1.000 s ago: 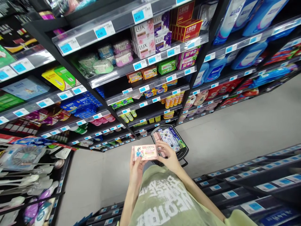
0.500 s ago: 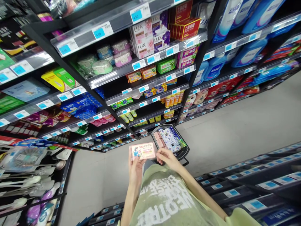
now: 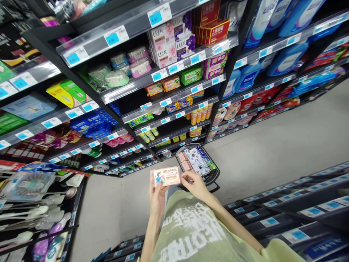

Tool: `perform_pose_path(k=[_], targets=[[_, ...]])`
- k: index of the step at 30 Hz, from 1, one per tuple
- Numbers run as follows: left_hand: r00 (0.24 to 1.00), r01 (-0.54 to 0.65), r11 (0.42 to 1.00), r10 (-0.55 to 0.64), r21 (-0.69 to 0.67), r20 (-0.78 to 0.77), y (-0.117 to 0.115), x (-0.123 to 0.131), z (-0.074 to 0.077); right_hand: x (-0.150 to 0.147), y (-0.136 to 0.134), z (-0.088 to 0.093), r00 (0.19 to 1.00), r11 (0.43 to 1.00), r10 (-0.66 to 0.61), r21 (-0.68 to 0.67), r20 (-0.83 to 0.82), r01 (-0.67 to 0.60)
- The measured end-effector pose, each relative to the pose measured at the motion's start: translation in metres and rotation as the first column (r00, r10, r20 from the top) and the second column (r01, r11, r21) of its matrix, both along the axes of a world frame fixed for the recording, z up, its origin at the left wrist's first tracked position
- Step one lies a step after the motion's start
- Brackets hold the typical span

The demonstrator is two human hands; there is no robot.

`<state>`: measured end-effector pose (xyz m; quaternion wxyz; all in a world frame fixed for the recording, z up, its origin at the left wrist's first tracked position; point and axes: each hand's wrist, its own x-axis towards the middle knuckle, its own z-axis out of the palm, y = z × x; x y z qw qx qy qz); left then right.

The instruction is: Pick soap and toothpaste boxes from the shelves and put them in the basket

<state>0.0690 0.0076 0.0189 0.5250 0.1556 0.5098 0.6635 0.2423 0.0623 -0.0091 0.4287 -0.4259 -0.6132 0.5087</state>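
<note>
My left hand point(image 3: 157, 194) is closed around a pink soap packet point(image 3: 172, 178) with a drawn figure and printed lettering on its face. The thumb lies across the lower front, and the other fingers are mostly hidden behind. At the packet's right end, my right hand point(image 3: 195, 185) pinches the edge between thumb and curled fingers. Below and beyond the hands, a black shopping basket point(image 3: 215, 178) rests on the floor. Inside it are pink packets point(image 3: 185, 162) like the held one and several white-and-blue packs point(image 3: 196, 160).
Shelves ahead carry LUX soap boxes point(image 3: 163, 43), wrapped soaps point(image 3: 171, 83) and blue detergent bottles point(image 3: 248, 78). Kitchen utensils hang on a rack point(image 3: 35, 211) at the left. Dark shelving with price tags point(image 3: 297, 234) runs along the lower right. Grey floor point(image 3: 253, 156) lies between.
The right hand has shifted slightly, its fingertips now pinched at the packet's right end. The packet stays in the left hand, almost unmoved. The view has moved slightly.
</note>
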Motion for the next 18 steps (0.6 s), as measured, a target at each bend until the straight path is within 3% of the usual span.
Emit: perform_pose_path(k=[5, 11, 14, 18], targets=[[1.000, -0.004, 1.000, 0.004, -0.016, 0.012, -0.001, 0.006, -0.002, -0.001, 0.002, -0.007, 0.984, 0.982, -0.018, -0.189, -0.175, -0.015], [1.000, -0.021, 1.000, 0.021, -0.006, 0.016, -0.002, 0.010, -0.001, -0.001, 0.006, -0.016, 0.921, 0.879, -0.014, -0.444, -0.389, -0.174], [0.999, -0.025, 1.000, 0.025, -0.016, 0.029, -0.001, 0.008, -0.002, 0.000, 0.007, -0.018, 0.925, 0.864, 0.016, -0.460, -0.379, -0.203], [0.998, -0.015, 1.000, 0.016, -0.020, 0.054, -0.002, 0.006, -0.003, 0.001, 0.006, -0.016, 0.955, 0.901, 0.070, -0.392, -0.288, -0.185]])
